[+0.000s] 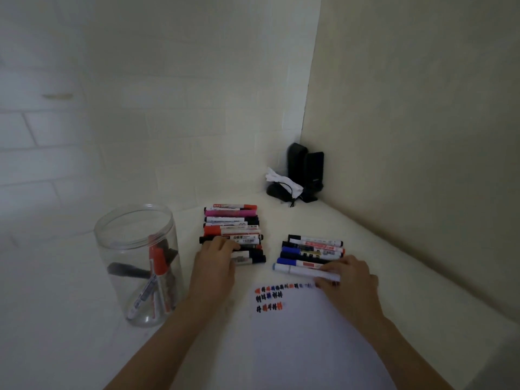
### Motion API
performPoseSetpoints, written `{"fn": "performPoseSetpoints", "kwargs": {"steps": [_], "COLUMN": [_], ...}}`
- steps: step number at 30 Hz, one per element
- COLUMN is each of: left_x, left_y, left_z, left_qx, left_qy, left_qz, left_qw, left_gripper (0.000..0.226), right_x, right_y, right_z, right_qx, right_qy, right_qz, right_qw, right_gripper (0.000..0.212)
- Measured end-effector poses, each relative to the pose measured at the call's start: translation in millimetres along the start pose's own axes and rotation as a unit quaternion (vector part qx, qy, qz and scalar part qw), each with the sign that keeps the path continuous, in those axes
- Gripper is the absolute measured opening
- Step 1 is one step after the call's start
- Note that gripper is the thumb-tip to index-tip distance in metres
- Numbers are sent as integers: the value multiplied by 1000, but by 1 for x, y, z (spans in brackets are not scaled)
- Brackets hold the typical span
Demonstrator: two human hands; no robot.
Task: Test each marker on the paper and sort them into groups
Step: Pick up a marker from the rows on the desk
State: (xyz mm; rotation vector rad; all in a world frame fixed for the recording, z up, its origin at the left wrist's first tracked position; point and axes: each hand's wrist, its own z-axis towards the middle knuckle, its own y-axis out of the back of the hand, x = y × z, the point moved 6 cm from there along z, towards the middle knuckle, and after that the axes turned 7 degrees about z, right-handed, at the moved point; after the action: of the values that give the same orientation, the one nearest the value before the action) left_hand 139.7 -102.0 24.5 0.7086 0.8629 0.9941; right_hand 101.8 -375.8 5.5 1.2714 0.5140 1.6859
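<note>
A white sheet of paper [295,327] lies in front of me with rows of red, blue and black test marks along its top. Beyond it sit two rows of markers: a larger left group [233,223] and a smaller right group [312,249]. My left hand [215,266] rests on the near markers of the left group, fingers curled over them. My right hand [349,280] grips a white marker with a blue cap [298,270], lying at the near edge of the right group. A clear plastic jar [138,263] at the left holds several more markers.
Black speakers [305,170] with a crumpled white tissue [281,178] and a dark mouse stand in the back corner. Walls close in at the back and right. The white table [70,319] extends left of the jar.
</note>
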Motion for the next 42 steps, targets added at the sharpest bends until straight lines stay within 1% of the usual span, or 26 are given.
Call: {"fn": "performPoseSetpoints", "kwargs": {"steps": [3, 6, 11, 13, 14, 15, 16, 17, 18, 19, 20, 21, 22, 23, 24, 25, 28, 31, 32, 33, 34, 35, 37, 38, 40, 42], "left_x": [1, 3, 3, 2, 1, -1, -4, -8, -16, -28, -38, -45, -48, -50, -50, -49, -37, -18, -14, -11, -10, -12, -18, -23, -32, -41], "left_y": [-7, -16, -21, -18, -14, -6, 2, 7, 10, 10, 12, 12, 13, 14, 13, 14, 17, 18, 20, 23, 25, 27, 29, 29, 29, 32], "left_z": [8, 10, 12, 11, 10, 9, 6, 3, -2, -9, -16, -22, -27, -32, -37, -42, -56, -65, -67, -68, -68, -67, -66, -65, -64, -64], "left_qx": [7, 22, 23, 13, 0, -14, -13, 14, 64, 115, 146, 158, 164, 171, 178, 182, 194, 205, 207, 207, 207, 206, 200, 199, 199, 198], "left_qy": [4, 12, 3, 3, 10, 30, 67, 111, 151, 181, 197, 200, 198, 197, 198, 203, 217, 235, 230, 214, 187, 158, 113, 94, 47, -10], "left_qz": [44, 62, 56, 26, -12, -71, -149, -244, -355, -470, -556, -606, -626, -631, -630, -624, -596, -596, -592, -568, -530, -494, -443, -421, -359, -285], "left_qw": [999, 998, 998, 1000, 1000, 997, 987, 963, 920, 856, 794, 754, 737, 731, 730, 732, 749, 740, 744, 767, 801, 830, 867, 880, 911, 938], "left_gripper": [38, 34, 32, 32, 30, 27, 24, 22, 20, 19, 19, 19, 20, 21, 23, 25, 25, 20, 16, 13, 10, 8, 5, 6, 7, 9], "right_x": [2, 9, 13, 16, 18, 22, 29, 37, 48, 58, 67, 75, 81, 87, 91, 94, 94, 84, 82, 80, 80, 81, 89, 94, 102, 107], "right_y": [0, -5, -10, -13, -13, -13, -11, -10, -9, -9, -9, -10, -11, -10, -9, -7, 1, 11, 15, 18, 20, 18, 10, 6, 1, -2], "right_z": [7, 12, 16, 13, 11, 8, 5, 0, -5, -11, -18, -25, -32, -37, -42, -47, -56, -58, -58, -58, -59, -59, -63, -65, -69, -71], "right_qx": [-8, -13, -10, -12, -15, -21, -23, -19, -8, 8, 27, 46, 64, 84, 103, 121, 143, 139, 137, 133, 130, 130, 138, 147, 164, 158], "right_qy": [11, 50, 47, 47, 50, 58, 67, 76, 79, 74, 58, 31, -3, -34, -56, -64, -79, -106, -113, -118, -127, -144, -184, -188, -158, -130], "right_qz": [2, 1, -4, 4, 20, 48, 85, 125, 159, 191, 230, 276, 327, 378, 413, 431, 419, 416, 414, 416, 431, 465, 552, 559, 502, 467], "right_qw": [1000, 999, 999, 999, 998, 997, 994, 989, 984, 979, 971, 960, 943, 922, 903, 892, 893, 892, 893, 892, 884, 864, 802, 794, 834, 860], "right_gripper": [26, 15, 13, 16, 17, 17, 16, 13, 10, 7, 10, 16, 25, 31, 35, 34, 19, 14, 13, 12, 13, 17, 26, 28, 25, 22]}}
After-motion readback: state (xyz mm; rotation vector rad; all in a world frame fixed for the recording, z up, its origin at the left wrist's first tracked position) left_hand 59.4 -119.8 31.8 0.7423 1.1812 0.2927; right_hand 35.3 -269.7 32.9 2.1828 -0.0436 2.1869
